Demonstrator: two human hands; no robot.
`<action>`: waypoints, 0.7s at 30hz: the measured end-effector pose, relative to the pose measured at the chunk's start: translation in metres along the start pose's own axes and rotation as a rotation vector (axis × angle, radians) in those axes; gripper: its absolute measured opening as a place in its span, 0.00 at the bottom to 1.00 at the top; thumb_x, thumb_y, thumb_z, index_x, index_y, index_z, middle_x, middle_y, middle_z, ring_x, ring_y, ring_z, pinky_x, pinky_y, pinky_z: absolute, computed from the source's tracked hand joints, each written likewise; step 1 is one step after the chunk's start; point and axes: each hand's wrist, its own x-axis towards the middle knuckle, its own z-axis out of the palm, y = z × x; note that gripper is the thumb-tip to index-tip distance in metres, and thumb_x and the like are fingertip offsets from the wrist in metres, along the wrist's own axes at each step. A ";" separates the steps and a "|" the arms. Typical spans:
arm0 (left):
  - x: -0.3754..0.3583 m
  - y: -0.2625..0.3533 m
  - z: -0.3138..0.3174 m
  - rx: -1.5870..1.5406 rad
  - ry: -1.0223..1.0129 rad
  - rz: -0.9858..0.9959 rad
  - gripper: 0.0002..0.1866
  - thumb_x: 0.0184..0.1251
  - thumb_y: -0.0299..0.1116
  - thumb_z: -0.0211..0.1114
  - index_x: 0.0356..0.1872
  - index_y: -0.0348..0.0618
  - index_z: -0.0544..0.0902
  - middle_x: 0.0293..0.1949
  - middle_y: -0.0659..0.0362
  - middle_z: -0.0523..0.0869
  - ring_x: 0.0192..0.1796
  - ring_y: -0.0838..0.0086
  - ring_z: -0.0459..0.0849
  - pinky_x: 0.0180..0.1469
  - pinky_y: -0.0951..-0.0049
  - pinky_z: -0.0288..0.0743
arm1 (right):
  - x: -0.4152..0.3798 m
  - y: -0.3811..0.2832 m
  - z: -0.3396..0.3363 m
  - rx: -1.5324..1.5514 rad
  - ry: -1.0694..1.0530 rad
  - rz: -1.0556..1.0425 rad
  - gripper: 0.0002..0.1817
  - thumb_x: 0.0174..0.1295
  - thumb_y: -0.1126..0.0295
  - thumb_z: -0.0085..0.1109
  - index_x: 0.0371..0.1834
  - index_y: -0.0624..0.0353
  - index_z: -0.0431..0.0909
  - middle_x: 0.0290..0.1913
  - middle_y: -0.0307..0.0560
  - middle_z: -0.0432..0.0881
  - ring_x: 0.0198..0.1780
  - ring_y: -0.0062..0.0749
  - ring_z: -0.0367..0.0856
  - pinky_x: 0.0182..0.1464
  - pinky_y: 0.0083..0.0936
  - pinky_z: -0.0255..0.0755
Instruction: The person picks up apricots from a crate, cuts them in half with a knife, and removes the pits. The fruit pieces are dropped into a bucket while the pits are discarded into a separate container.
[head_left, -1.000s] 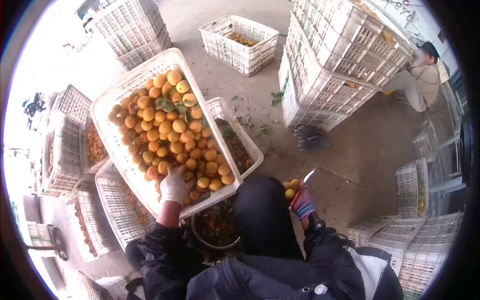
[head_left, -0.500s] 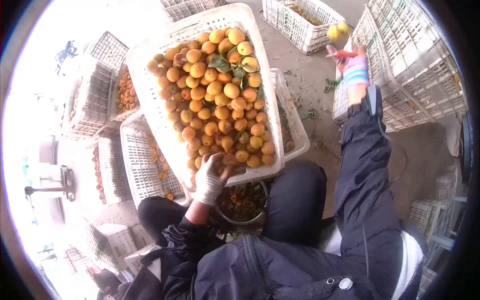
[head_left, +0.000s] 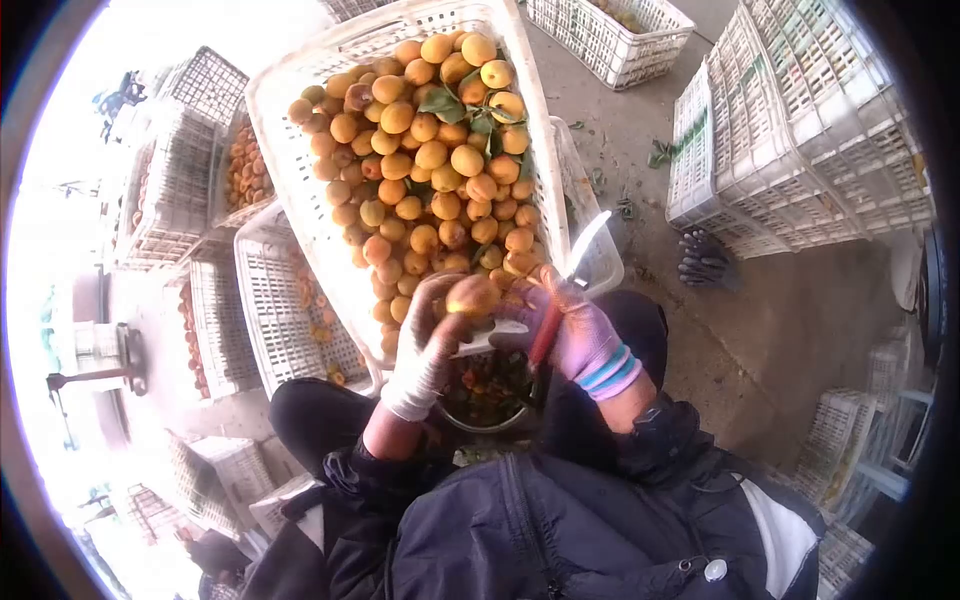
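My left hand [head_left: 418, 350], in a pale knit glove with bare fingertips, is closed around an apricot [head_left: 473, 296] at the near edge of the crate. Close beside it, my right hand [head_left: 588, 335], in a pinkish glove with blue stripes at the cuff, grips a knife by its red handle [head_left: 546, 334]. The knife's pale blade [head_left: 590, 243] sticks up past the hand. In front of me leans a white plastic crate [head_left: 553, 215] full of orange-yellow apricots [head_left: 430, 155], with some green leaves [head_left: 444, 104] among them.
Below the crate, between my knees, is a round container [head_left: 485, 428] of dark scraps. Another crate [head_left: 258, 290] with some fruit stands at the left. Stacked crates [head_left: 790, 120] rise at the right, near dark gloves [head_left: 706, 258] on the floor. A further crate [head_left: 635, 62] stands ahead.
My right hand has come back from the far right, where two yellowish fruits were in the air beyond it. My left hand has lifted an apricot from the crate's near end.
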 end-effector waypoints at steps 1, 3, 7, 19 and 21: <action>0.004 0.008 0.010 0.128 -0.081 0.171 0.25 0.67 0.38 0.64 0.62 0.40 0.73 0.60 0.52 0.76 0.42 0.74 0.83 0.44 0.73 0.78 | 0.000 0.008 -0.002 0.057 0.000 0.025 0.30 0.70 0.49 0.56 0.66 0.58 0.68 0.59 0.51 0.77 0.58 0.43 0.79 0.59 0.40 0.76; -0.004 0.043 0.024 0.473 -0.176 0.265 0.26 0.64 0.34 0.67 0.63 0.43 0.73 0.66 0.49 0.72 0.45 0.70 0.85 0.46 0.69 0.80 | 0.006 0.013 -0.013 0.420 -0.285 0.139 0.32 0.70 0.46 0.54 0.65 0.60 0.68 0.59 0.56 0.77 0.60 0.50 0.78 0.61 0.46 0.75; 0.012 0.006 0.018 0.057 0.086 0.077 0.25 0.64 0.31 0.67 0.63 0.46 0.74 0.60 0.50 0.77 0.38 0.68 0.85 0.41 0.69 0.81 | -0.005 0.003 -0.014 0.352 -0.122 0.036 0.29 0.70 0.45 0.52 0.60 0.59 0.75 0.62 0.59 0.76 0.64 0.58 0.74 0.60 0.60 0.74; 0.109 -0.059 0.017 1.432 0.313 -0.195 0.41 0.49 0.56 0.75 0.62 0.45 0.74 0.59 0.48 0.75 0.63 0.53 0.72 0.61 0.56 0.71 | -0.055 -0.105 -0.089 0.340 -0.117 -0.428 0.24 0.69 0.47 0.53 0.55 0.53 0.82 0.59 0.51 0.81 0.67 0.47 0.72 0.54 0.50 0.80; 0.109 -0.066 0.007 1.345 0.231 -0.085 0.37 0.50 0.53 0.74 0.59 0.44 0.76 0.57 0.50 0.76 0.60 0.53 0.73 0.59 0.55 0.72 | -0.066 -0.112 -0.122 0.275 -0.027 -0.485 0.24 0.69 0.48 0.55 0.59 0.52 0.79 0.64 0.49 0.77 0.69 0.43 0.69 0.53 0.43 0.80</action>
